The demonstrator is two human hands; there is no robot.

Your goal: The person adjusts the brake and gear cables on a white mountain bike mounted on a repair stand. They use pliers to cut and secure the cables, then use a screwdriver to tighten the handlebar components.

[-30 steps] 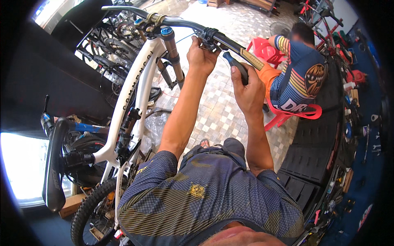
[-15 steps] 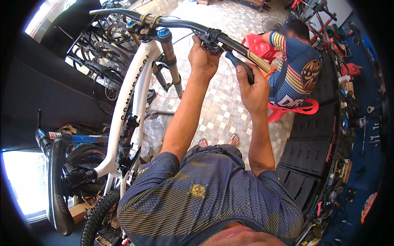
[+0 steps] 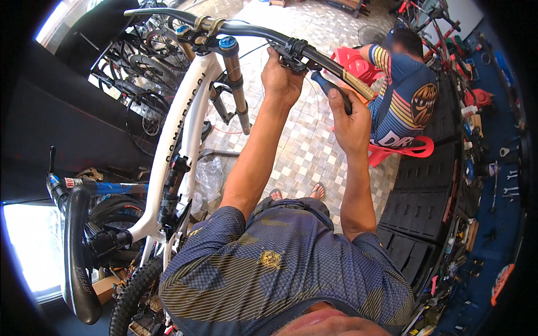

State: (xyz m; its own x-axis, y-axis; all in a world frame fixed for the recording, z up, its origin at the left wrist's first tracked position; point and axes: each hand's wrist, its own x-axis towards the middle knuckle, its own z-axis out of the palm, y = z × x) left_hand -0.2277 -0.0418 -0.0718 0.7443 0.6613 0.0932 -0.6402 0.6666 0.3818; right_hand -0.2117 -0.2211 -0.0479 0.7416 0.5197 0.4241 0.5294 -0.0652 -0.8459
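Fingers of the right hand (image 3: 352, 123) wrap the blue-and-black tool (image 3: 323, 84), whose tip I cannot make out near the underside of the black clamp assembly (image 3: 293, 50) on the handlebar (image 3: 252, 29), while those of the left hand (image 3: 280, 81) meet it from below, too hidden to tell their grip. Working well likely means bracing the assembly and keeping the tool straight. Room seems best toward the body, over the tiled floor (image 3: 302, 140), between the fork leg (image 3: 235, 67) and the seated person (image 3: 408, 89).
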